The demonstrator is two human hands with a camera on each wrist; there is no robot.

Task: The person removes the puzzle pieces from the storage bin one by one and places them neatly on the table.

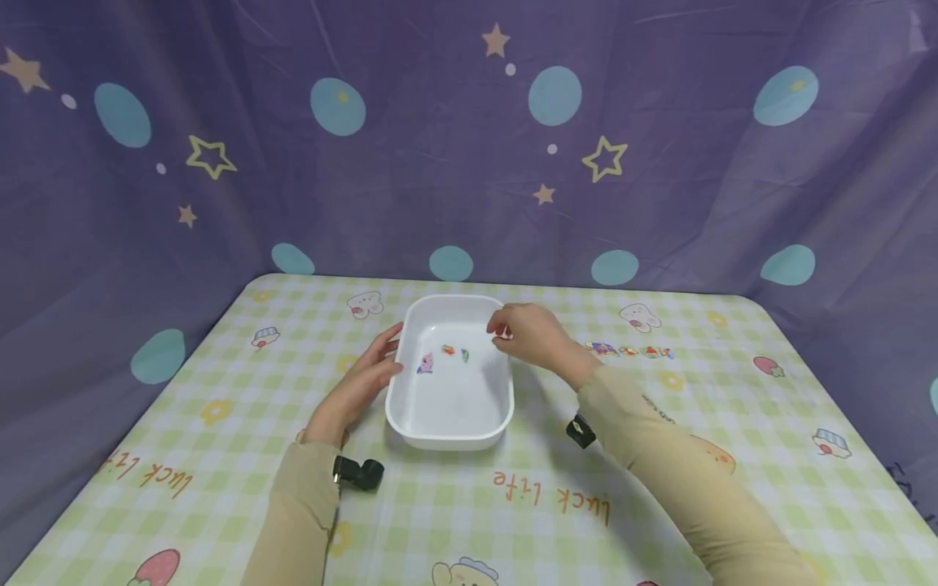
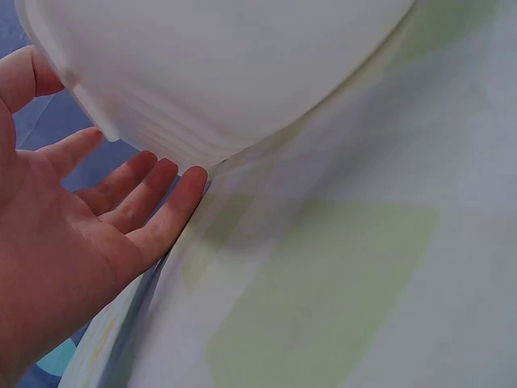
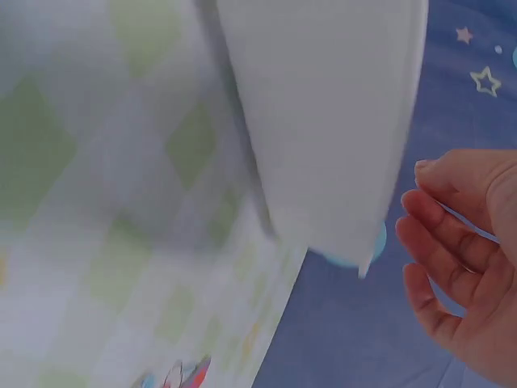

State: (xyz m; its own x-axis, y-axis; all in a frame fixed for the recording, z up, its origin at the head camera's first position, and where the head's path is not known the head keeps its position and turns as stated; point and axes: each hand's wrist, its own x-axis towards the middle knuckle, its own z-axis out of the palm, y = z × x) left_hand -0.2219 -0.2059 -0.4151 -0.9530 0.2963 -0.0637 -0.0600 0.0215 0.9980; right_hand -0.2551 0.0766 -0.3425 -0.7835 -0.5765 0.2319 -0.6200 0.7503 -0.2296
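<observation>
A white rectangular tray (image 1: pixel 450 415) stands on the table, with three small colourful sticker-like pieces on its floor: a pink and blue one (image 1: pixel 426 364), an orange-red one (image 1: pixel 449 350) and a green one (image 1: pixel 465 356). My left hand (image 1: pixel 361 382) rests against the tray's left side. In the left wrist view its fingers (image 2: pixel 153 230) spread loosely along the outer wall, and the thumb is at the rim. Over the right rim hovers my right hand (image 1: pixel 533 335), fingers loosely bent. The right wrist view shows the thumb and fingertips (image 3: pixel 416 230) apart, with nothing visible between them.
To the right of the tray, several small colourful pieces (image 1: pixel 628 352) lie in a row, partly behind the right wrist. A green-checked cloth (image 1: pixel 410 521) covers the table. Behind it hangs a purple curtain (image 1: pixel 440 179) with stars and blue ovals.
</observation>
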